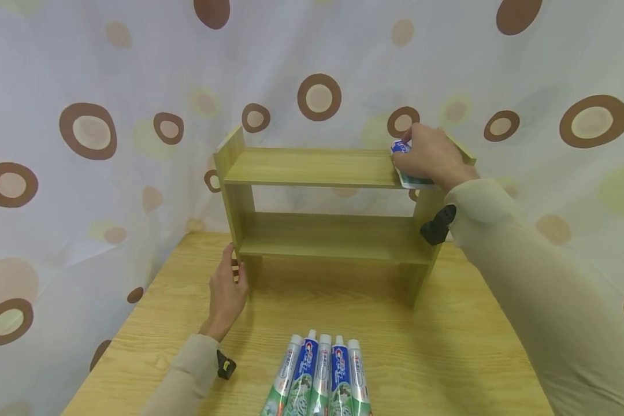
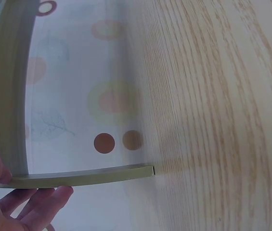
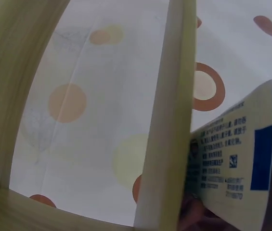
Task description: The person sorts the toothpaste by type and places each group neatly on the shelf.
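A two-tier wooden shelf (image 1: 333, 237) stands on the wood-grain table. At the right end of its top board, my right hand (image 1: 429, 155) grips a toothpaste tube (image 1: 399, 147) with a blue, white and green print. Much of that tube is hidden under the fingers. In the right wrist view the flat, printed end of the toothpaste tube (image 3: 229, 166) sticks out past the board's edge. My left hand (image 1: 227, 292) holds the shelf's left side panel low down. The left wrist view shows the panel (image 2: 83, 179) between thumb and fingers (image 2: 46, 209).
Several toothpaste tubes (image 1: 320, 375) lie side by side at the table's near edge, caps toward the shelf. A patterned curtain (image 1: 317, 52) hangs behind the table (image 1: 166, 323) and along its left side. Low side panels rise at both ends of the top board.
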Available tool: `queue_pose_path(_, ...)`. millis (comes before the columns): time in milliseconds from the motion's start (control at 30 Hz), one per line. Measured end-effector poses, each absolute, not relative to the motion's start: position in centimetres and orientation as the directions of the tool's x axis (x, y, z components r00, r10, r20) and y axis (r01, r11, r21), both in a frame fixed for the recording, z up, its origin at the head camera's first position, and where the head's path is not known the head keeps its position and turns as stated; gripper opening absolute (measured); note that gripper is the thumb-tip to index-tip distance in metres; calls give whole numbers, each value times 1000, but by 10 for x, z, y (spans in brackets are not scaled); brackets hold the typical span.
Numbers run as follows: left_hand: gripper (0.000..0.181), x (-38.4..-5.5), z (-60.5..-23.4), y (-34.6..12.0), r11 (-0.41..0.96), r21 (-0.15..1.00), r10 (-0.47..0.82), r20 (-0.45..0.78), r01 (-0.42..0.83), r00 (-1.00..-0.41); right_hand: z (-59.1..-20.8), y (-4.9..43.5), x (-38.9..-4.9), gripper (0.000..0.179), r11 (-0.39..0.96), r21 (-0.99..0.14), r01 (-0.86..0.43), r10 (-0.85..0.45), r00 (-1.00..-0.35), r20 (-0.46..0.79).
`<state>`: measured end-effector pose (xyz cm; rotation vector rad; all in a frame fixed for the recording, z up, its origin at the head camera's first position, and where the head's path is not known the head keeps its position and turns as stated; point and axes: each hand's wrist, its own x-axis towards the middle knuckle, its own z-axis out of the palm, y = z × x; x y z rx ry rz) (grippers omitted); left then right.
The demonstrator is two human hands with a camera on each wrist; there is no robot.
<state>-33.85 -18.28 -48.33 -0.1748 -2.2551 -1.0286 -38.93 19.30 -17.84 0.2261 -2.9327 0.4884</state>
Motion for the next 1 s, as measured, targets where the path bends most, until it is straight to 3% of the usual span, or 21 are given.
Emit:
queue_pose_path(533, 49, -338, -483, -181, 701, 608, -124, 620, 374, -775, -196, 192, -400, 59, 932, -349, -95, 13, -956, 293)
queue_pose_path(1000, 49, -338, -482, -182, 693, 611, -126, 625, 383, -770, -199, 190, -401, 58, 945, -313, -94, 12, -947, 321)
